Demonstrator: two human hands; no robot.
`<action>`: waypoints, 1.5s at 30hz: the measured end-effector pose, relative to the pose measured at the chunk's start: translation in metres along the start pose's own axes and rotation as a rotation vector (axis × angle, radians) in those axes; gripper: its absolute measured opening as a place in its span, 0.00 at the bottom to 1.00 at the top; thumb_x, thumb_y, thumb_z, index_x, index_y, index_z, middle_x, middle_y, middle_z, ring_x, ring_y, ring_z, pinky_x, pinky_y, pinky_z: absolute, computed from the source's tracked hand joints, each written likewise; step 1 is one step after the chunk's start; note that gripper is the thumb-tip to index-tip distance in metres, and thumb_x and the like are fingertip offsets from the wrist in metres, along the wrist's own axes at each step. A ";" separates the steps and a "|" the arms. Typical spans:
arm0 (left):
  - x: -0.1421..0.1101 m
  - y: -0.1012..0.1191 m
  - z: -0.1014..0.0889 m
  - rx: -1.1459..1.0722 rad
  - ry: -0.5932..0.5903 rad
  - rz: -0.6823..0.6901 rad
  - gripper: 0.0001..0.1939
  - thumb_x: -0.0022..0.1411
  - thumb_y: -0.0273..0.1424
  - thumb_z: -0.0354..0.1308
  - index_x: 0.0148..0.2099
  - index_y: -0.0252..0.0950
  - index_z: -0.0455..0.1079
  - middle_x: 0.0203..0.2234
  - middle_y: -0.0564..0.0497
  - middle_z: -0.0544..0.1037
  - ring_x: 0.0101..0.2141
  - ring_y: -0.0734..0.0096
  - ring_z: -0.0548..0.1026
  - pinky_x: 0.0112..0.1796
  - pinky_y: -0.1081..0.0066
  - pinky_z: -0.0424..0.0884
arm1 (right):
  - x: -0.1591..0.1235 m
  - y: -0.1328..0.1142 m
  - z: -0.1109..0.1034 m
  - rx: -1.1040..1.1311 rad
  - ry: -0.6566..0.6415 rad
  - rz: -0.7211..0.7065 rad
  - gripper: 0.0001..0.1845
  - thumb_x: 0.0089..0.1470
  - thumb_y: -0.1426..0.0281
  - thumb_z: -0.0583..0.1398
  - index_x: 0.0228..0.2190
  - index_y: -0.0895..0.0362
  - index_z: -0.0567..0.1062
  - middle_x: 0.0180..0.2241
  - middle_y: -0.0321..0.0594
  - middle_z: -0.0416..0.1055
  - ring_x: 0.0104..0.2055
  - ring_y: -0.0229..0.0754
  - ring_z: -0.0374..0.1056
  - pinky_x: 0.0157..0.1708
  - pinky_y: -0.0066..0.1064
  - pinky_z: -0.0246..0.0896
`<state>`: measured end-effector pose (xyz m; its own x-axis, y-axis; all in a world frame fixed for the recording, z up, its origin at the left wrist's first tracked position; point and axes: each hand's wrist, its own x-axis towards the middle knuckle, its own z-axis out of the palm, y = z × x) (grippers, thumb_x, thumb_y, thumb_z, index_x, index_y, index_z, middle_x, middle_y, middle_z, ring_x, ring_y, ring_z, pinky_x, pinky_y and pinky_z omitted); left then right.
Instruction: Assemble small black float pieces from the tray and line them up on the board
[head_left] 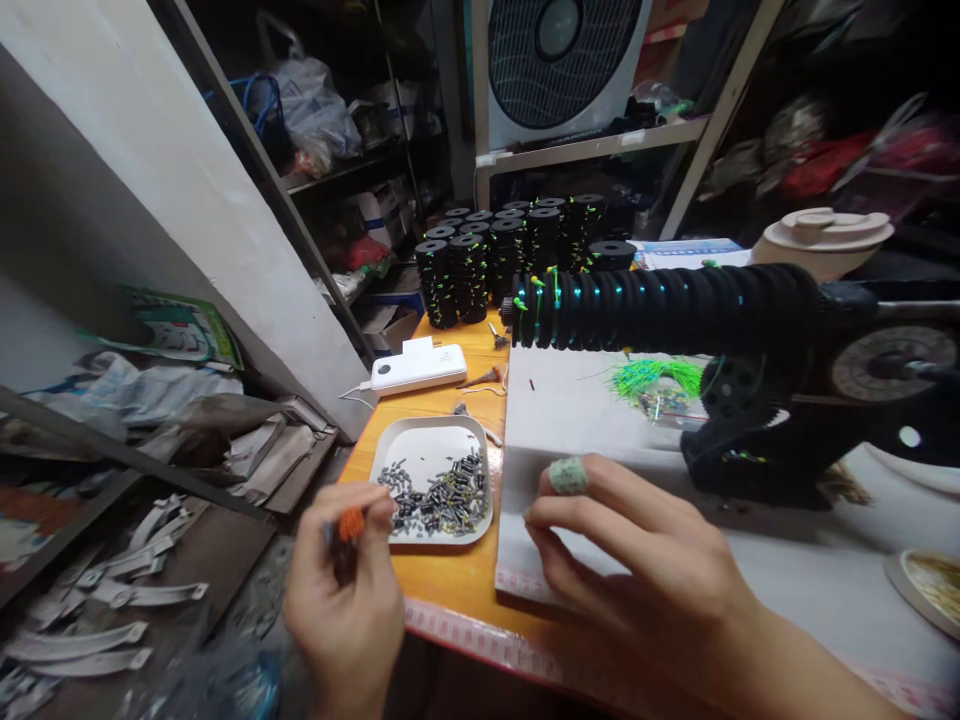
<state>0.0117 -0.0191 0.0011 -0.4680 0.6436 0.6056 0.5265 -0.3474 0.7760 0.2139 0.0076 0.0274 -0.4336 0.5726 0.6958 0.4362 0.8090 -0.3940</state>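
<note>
My left hand (345, 590) is closed around a dark brush-like tool with an orange bristly tip (351, 523). Its thumb and index finger meet at the near left edge of a white tray (442, 536), which holds a pile of small dark cylindrical pieces (457, 500). Over the edge of the white board (555, 400), my right hand (637, 540) has its fingers bent in a pinch. A green bandage (568, 476) wraps one of its fingers. Anything between those fingertips is too small to make out.
A machine (780, 400) on the right carries a ridged black roll (660, 305) with green and yellow bits. Behind stand several black spools (469, 270). A white power bank (418, 370) lies beyond the tray; bright green strands (660, 375) lie under the roll. Shelving (300, 360) flanks the left.
</note>
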 end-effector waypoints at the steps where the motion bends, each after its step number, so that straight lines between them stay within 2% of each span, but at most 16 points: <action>1: 0.012 -0.003 0.000 0.096 -0.071 0.032 0.03 0.67 0.27 0.57 0.38 0.40 0.69 0.31 0.53 0.74 0.33 0.68 0.73 0.37 0.71 0.68 | 0.000 0.002 0.000 -0.005 0.004 0.006 0.09 0.58 0.82 0.57 0.34 0.58 0.74 0.30 0.42 0.69 0.31 0.40 0.67 0.30 0.30 0.62; 3: 0.037 -0.012 0.005 0.242 -0.332 0.093 0.05 0.66 0.29 0.58 0.34 0.40 0.69 0.27 0.53 0.74 0.28 0.67 0.72 0.32 0.70 0.67 | -0.001 0.004 0.000 0.021 0.007 0.012 0.08 0.60 0.80 0.57 0.35 0.57 0.73 0.30 0.41 0.69 0.31 0.40 0.67 0.30 0.30 0.62; 5: 0.058 -0.023 0.016 0.271 -0.484 0.112 0.05 0.62 0.28 0.59 0.32 0.39 0.72 0.27 0.51 0.77 0.31 0.63 0.74 0.35 0.67 0.68 | -0.001 0.004 0.000 0.054 0.012 0.017 0.07 0.60 0.79 0.56 0.35 0.57 0.72 0.29 0.39 0.67 0.30 0.39 0.65 0.28 0.29 0.61; 8: 0.078 -0.039 0.035 0.286 -0.641 0.108 0.06 0.58 0.24 0.59 0.34 0.39 0.76 0.32 0.47 0.80 0.36 0.57 0.77 0.41 0.61 0.70 | 0.001 0.003 0.000 0.085 0.017 0.040 0.08 0.59 0.80 0.56 0.33 0.57 0.71 0.26 0.36 0.64 0.28 0.38 0.62 0.27 0.28 0.59; 11: 0.083 -0.043 0.042 0.265 -0.706 0.075 0.11 0.56 0.21 0.58 0.39 0.38 0.77 0.37 0.44 0.80 0.41 0.54 0.77 0.47 0.57 0.69 | 0.002 0.002 -0.001 0.124 0.009 0.078 0.08 0.58 0.81 0.56 0.32 0.57 0.70 0.27 0.36 0.64 0.29 0.37 0.61 0.27 0.27 0.58; 14: 0.074 -0.031 0.035 0.206 -0.697 0.009 0.10 0.60 0.25 0.58 0.44 0.38 0.73 0.43 0.43 0.78 0.47 0.53 0.75 0.49 0.56 0.67 | 0.002 0.001 -0.002 0.138 0.000 0.107 0.07 0.57 0.80 0.57 0.32 0.58 0.73 0.27 0.36 0.62 0.29 0.37 0.60 0.27 0.27 0.57; 16: 0.060 -0.017 0.027 0.143 -0.688 -0.064 0.07 0.65 0.32 0.56 0.45 0.38 0.68 0.41 0.44 0.77 0.43 0.58 0.76 0.44 0.60 0.70 | 0.002 -0.001 -0.003 0.154 0.003 0.138 0.06 0.57 0.79 0.59 0.32 0.58 0.76 0.27 0.36 0.61 0.29 0.37 0.60 0.28 0.27 0.56; 18: 0.042 -0.003 0.020 -0.009 -0.726 -0.177 0.08 0.70 0.38 0.50 0.45 0.40 0.64 0.37 0.48 0.75 0.31 0.67 0.74 0.32 0.68 0.69 | 0.002 -0.003 -0.004 0.184 0.018 0.182 0.07 0.57 0.78 0.60 0.32 0.57 0.78 0.26 0.36 0.61 0.30 0.38 0.60 0.28 0.28 0.56; 20: 0.021 0.009 0.016 -0.400 -0.769 -0.410 0.09 0.72 0.38 0.49 0.41 0.40 0.64 0.34 0.51 0.73 0.25 0.74 0.65 0.29 0.72 0.65 | 0.003 -0.004 -0.005 0.212 0.037 0.219 0.07 0.58 0.77 0.61 0.32 0.56 0.79 0.25 0.36 0.61 0.30 0.39 0.59 0.28 0.28 0.56; 22: 0.002 0.018 0.015 -0.668 -0.733 -0.598 0.10 0.71 0.37 0.52 0.37 0.39 0.65 0.32 0.53 0.71 0.26 0.76 0.62 0.30 0.73 0.63 | 0.003 -0.004 -0.004 0.247 0.051 0.235 0.07 0.59 0.76 0.61 0.33 0.55 0.80 0.25 0.36 0.63 0.30 0.39 0.59 0.29 0.28 0.57; 25: -0.021 0.027 0.018 -0.796 -0.624 -0.732 0.11 0.68 0.39 0.57 0.35 0.39 0.65 0.27 0.55 0.70 0.26 0.77 0.62 0.29 0.75 0.62 | 0.002 -0.002 -0.002 0.299 0.054 0.250 0.08 0.60 0.75 0.62 0.36 0.54 0.82 0.26 0.37 0.66 0.31 0.39 0.60 0.30 0.28 0.58; 28: -0.035 0.031 0.022 -0.721 -0.546 -0.729 0.13 0.65 0.40 0.60 0.33 0.38 0.65 0.23 0.57 0.68 0.26 0.77 0.65 0.28 0.77 0.60 | 0.001 -0.002 0.001 0.313 0.043 0.273 0.09 0.60 0.75 0.62 0.36 0.52 0.82 0.26 0.36 0.65 0.31 0.39 0.61 0.29 0.27 0.57; 33: -0.045 0.036 0.026 -0.605 -0.516 -0.699 0.12 0.66 0.41 0.60 0.36 0.39 0.67 0.30 0.55 0.72 0.31 0.75 0.69 0.34 0.76 0.64 | -0.001 -0.006 0.000 0.302 0.020 0.303 0.07 0.59 0.75 0.61 0.31 0.55 0.78 0.25 0.36 0.65 0.30 0.39 0.61 0.29 0.28 0.57; 36: -0.050 0.038 0.030 -0.618 -0.431 -0.696 0.12 0.65 0.42 0.60 0.36 0.39 0.67 0.31 0.54 0.72 0.33 0.73 0.70 0.37 0.75 0.67 | -0.001 -0.007 -0.002 0.300 -0.007 0.304 0.06 0.58 0.75 0.60 0.30 0.57 0.76 0.26 0.36 0.65 0.30 0.38 0.62 0.30 0.28 0.58; 40: -0.054 0.036 0.030 -0.724 -0.231 -0.687 0.14 0.63 0.40 0.63 0.32 0.39 0.64 0.24 0.57 0.69 0.26 0.78 0.66 0.28 0.80 0.63 | 0.000 -0.004 -0.002 0.291 -0.031 0.232 0.07 0.59 0.78 0.60 0.32 0.58 0.78 0.26 0.36 0.63 0.29 0.37 0.61 0.27 0.26 0.55; 45: -0.050 0.032 0.021 -0.845 -0.225 -0.782 0.15 0.60 0.37 0.67 0.30 0.38 0.64 0.21 0.58 0.67 0.22 0.80 0.61 0.23 0.81 0.59 | -0.002 -0.002 0.002 0.195 -0.081 0.122 0.09 0.60 0.78 0.58 0.33 0.62 0.79 0.27 0.40 0.62 0.31 0.40 0.59 0.28 0.29 0.54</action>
<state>0.0668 -0.0483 -0.0084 -0.2750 0.9590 -0.0677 -0.5272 -0.0915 0.8448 0.2121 0.0052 0.0253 -0.4522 0.6700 0.5887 0.3323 0.7391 -0.5859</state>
